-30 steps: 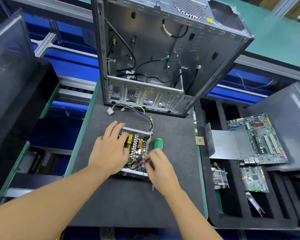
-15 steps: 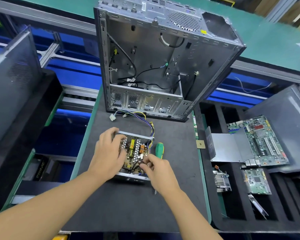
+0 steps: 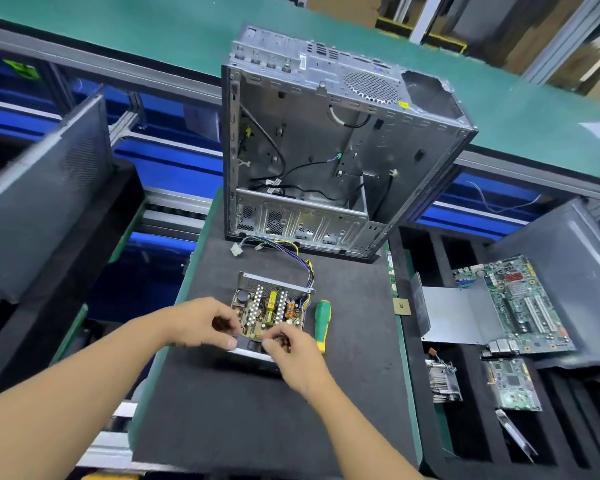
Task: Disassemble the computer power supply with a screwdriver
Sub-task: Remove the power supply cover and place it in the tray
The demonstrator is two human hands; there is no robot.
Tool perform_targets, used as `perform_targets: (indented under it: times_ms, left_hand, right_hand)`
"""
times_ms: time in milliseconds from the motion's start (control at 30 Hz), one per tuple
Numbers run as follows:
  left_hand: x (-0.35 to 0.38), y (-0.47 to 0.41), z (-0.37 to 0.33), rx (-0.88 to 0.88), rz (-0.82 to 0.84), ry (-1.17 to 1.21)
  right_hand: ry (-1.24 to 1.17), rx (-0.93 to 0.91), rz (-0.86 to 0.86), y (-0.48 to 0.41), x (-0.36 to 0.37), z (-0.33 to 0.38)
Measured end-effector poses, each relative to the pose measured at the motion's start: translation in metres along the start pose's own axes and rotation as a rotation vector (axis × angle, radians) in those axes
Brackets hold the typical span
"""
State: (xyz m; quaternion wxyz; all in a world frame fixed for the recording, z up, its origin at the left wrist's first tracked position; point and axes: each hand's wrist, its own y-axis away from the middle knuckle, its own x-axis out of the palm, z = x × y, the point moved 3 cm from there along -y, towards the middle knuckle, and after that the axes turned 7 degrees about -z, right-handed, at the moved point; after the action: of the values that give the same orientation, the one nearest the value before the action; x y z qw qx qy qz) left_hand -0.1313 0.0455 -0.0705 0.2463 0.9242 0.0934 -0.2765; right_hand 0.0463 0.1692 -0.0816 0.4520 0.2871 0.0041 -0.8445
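On the dark worktop (image 3: 257,417), just near of the gutted computer case (image 3: 326,150), the power supply (image 3: 272,306) lies with its cover off. Its circuit board, capacitors and heatsinks are open to my view, and its wire bundle (image 3: 302,258) trails far toward the case.

My left hand (image 3: 198,323) is at the near left corner of the housing, fingers curled and pinching there. Motion blur keeps me from saying exactly which part sits between thumb and fingertips. My right hand (image 3: 293,355) is at the near edge, fingers curled over the housing rim. Neither of the 2 hands has the tool: the green-and-yellow screwdriver (image 3: 323,323) lies on the worktop just right of the power supply, its shaft end hidden behind my right hand.

I judge the step in hand to be freeing the board from the opened housing by feel, tugging at the near edge to see what gives. If it does not lift, board screws likely remain. The next move would then call for my right hand to let go and take up the screwdriver while my left steadies the housing. The tip must seat squarely, clear of the wires. A motherboard (image 3: 520,306) already lies in the foam tray at right.
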Motion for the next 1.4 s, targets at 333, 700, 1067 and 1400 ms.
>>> perform_targets:
  times_ms: [333,700,1067,1400]
  left_hand:
    - [0.007,0.014,-0.008,0.096,-0.194,-0.129]
    - [0.013,0.028,-0.012,0.106,-0.316,-0.122]
    - [0.019,0.037,-0.008,0.091,-0.366,-0.058]
    - [0.045,0.041,0.009,-0.542,-0.208,0.734]
  right_hand:
    - [0.113,-0.083,-0.064,0.005,0.000,-0.002]
    - [0.158,-0.143,-0.084,0.011,0.005,0.000]
    - [0.629,-0.277,0.025,-0.005,0.002,0.023]
    - [0.543,-0.134,-0.115,0.002,0.003,0.016]
